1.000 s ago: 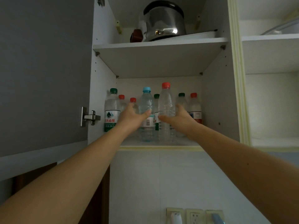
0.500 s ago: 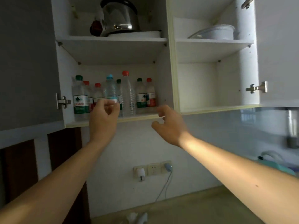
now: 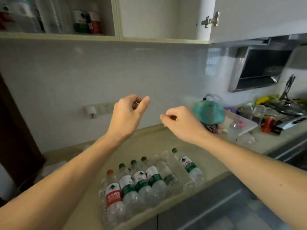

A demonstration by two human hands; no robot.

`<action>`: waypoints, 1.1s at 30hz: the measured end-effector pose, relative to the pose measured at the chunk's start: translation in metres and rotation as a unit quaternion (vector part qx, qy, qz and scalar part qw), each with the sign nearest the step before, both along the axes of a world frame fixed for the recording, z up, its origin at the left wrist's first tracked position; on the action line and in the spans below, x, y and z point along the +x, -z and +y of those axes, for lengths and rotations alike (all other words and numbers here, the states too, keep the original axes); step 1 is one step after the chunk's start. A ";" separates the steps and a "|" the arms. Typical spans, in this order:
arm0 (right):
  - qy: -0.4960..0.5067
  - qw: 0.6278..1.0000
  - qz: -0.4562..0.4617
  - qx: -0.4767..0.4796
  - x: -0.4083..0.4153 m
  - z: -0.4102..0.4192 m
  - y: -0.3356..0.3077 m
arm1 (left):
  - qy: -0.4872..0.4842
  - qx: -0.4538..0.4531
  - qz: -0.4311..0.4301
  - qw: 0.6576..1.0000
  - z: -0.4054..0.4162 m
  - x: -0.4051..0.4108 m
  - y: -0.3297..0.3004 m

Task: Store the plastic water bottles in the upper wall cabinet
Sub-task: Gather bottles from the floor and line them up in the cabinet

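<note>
Several plastic water bottles [image 3: 141,180] lie side by side on the counter [image 3: 149,140] near its front edge, caps pointing toward the wall; one has a red label [image 3: 113,195], others green. More bottles [image 3: 86,20] stand in the upper wall cabinet [image 3: 58,36] at top left. My left hand [image 3: 127,113] and my right hand [image 3: 181,122] hover in mid-air above the lying bottles and well below the cabinet. Both have loosely curled fingers and hold nothing.
The cabinet's right compartment stands with its door [image 3: 249,14] swung open. A teal object [image 3: 209,112], a clear plastic box [image 3: 240,122], a red can [image 3: 267,124] and cookware crowd the counter's right end under a range hood [image 3: 262,68]. Wall sockets [image 3: 105,107] sit behind my left hand.
Both hands have come down and away from the cabinet shelf, empty. The view has dropped from the cabinet to the counter, where the lying bottles now show.
</note>
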State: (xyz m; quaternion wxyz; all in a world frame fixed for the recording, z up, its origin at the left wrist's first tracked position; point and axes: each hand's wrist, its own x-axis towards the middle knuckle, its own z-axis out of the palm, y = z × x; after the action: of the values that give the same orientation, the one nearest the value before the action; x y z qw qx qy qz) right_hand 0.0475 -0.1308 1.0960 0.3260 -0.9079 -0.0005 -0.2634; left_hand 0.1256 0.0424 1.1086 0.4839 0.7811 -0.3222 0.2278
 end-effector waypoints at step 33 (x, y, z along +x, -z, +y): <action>0.288 0.723 0.479 0.405 -0.221 -0.313 0.944 | -0.042 0.176 0.615 0.768 -0.272 -0.192 0.959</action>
State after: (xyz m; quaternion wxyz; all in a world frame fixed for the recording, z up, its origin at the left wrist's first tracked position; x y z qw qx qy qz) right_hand -0.1738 -0.4442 0.1518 0.5281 -0.6510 0.5240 0.1507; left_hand -0.0662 -0.2292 0.1497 0.4222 0.8385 0.0428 -0.3418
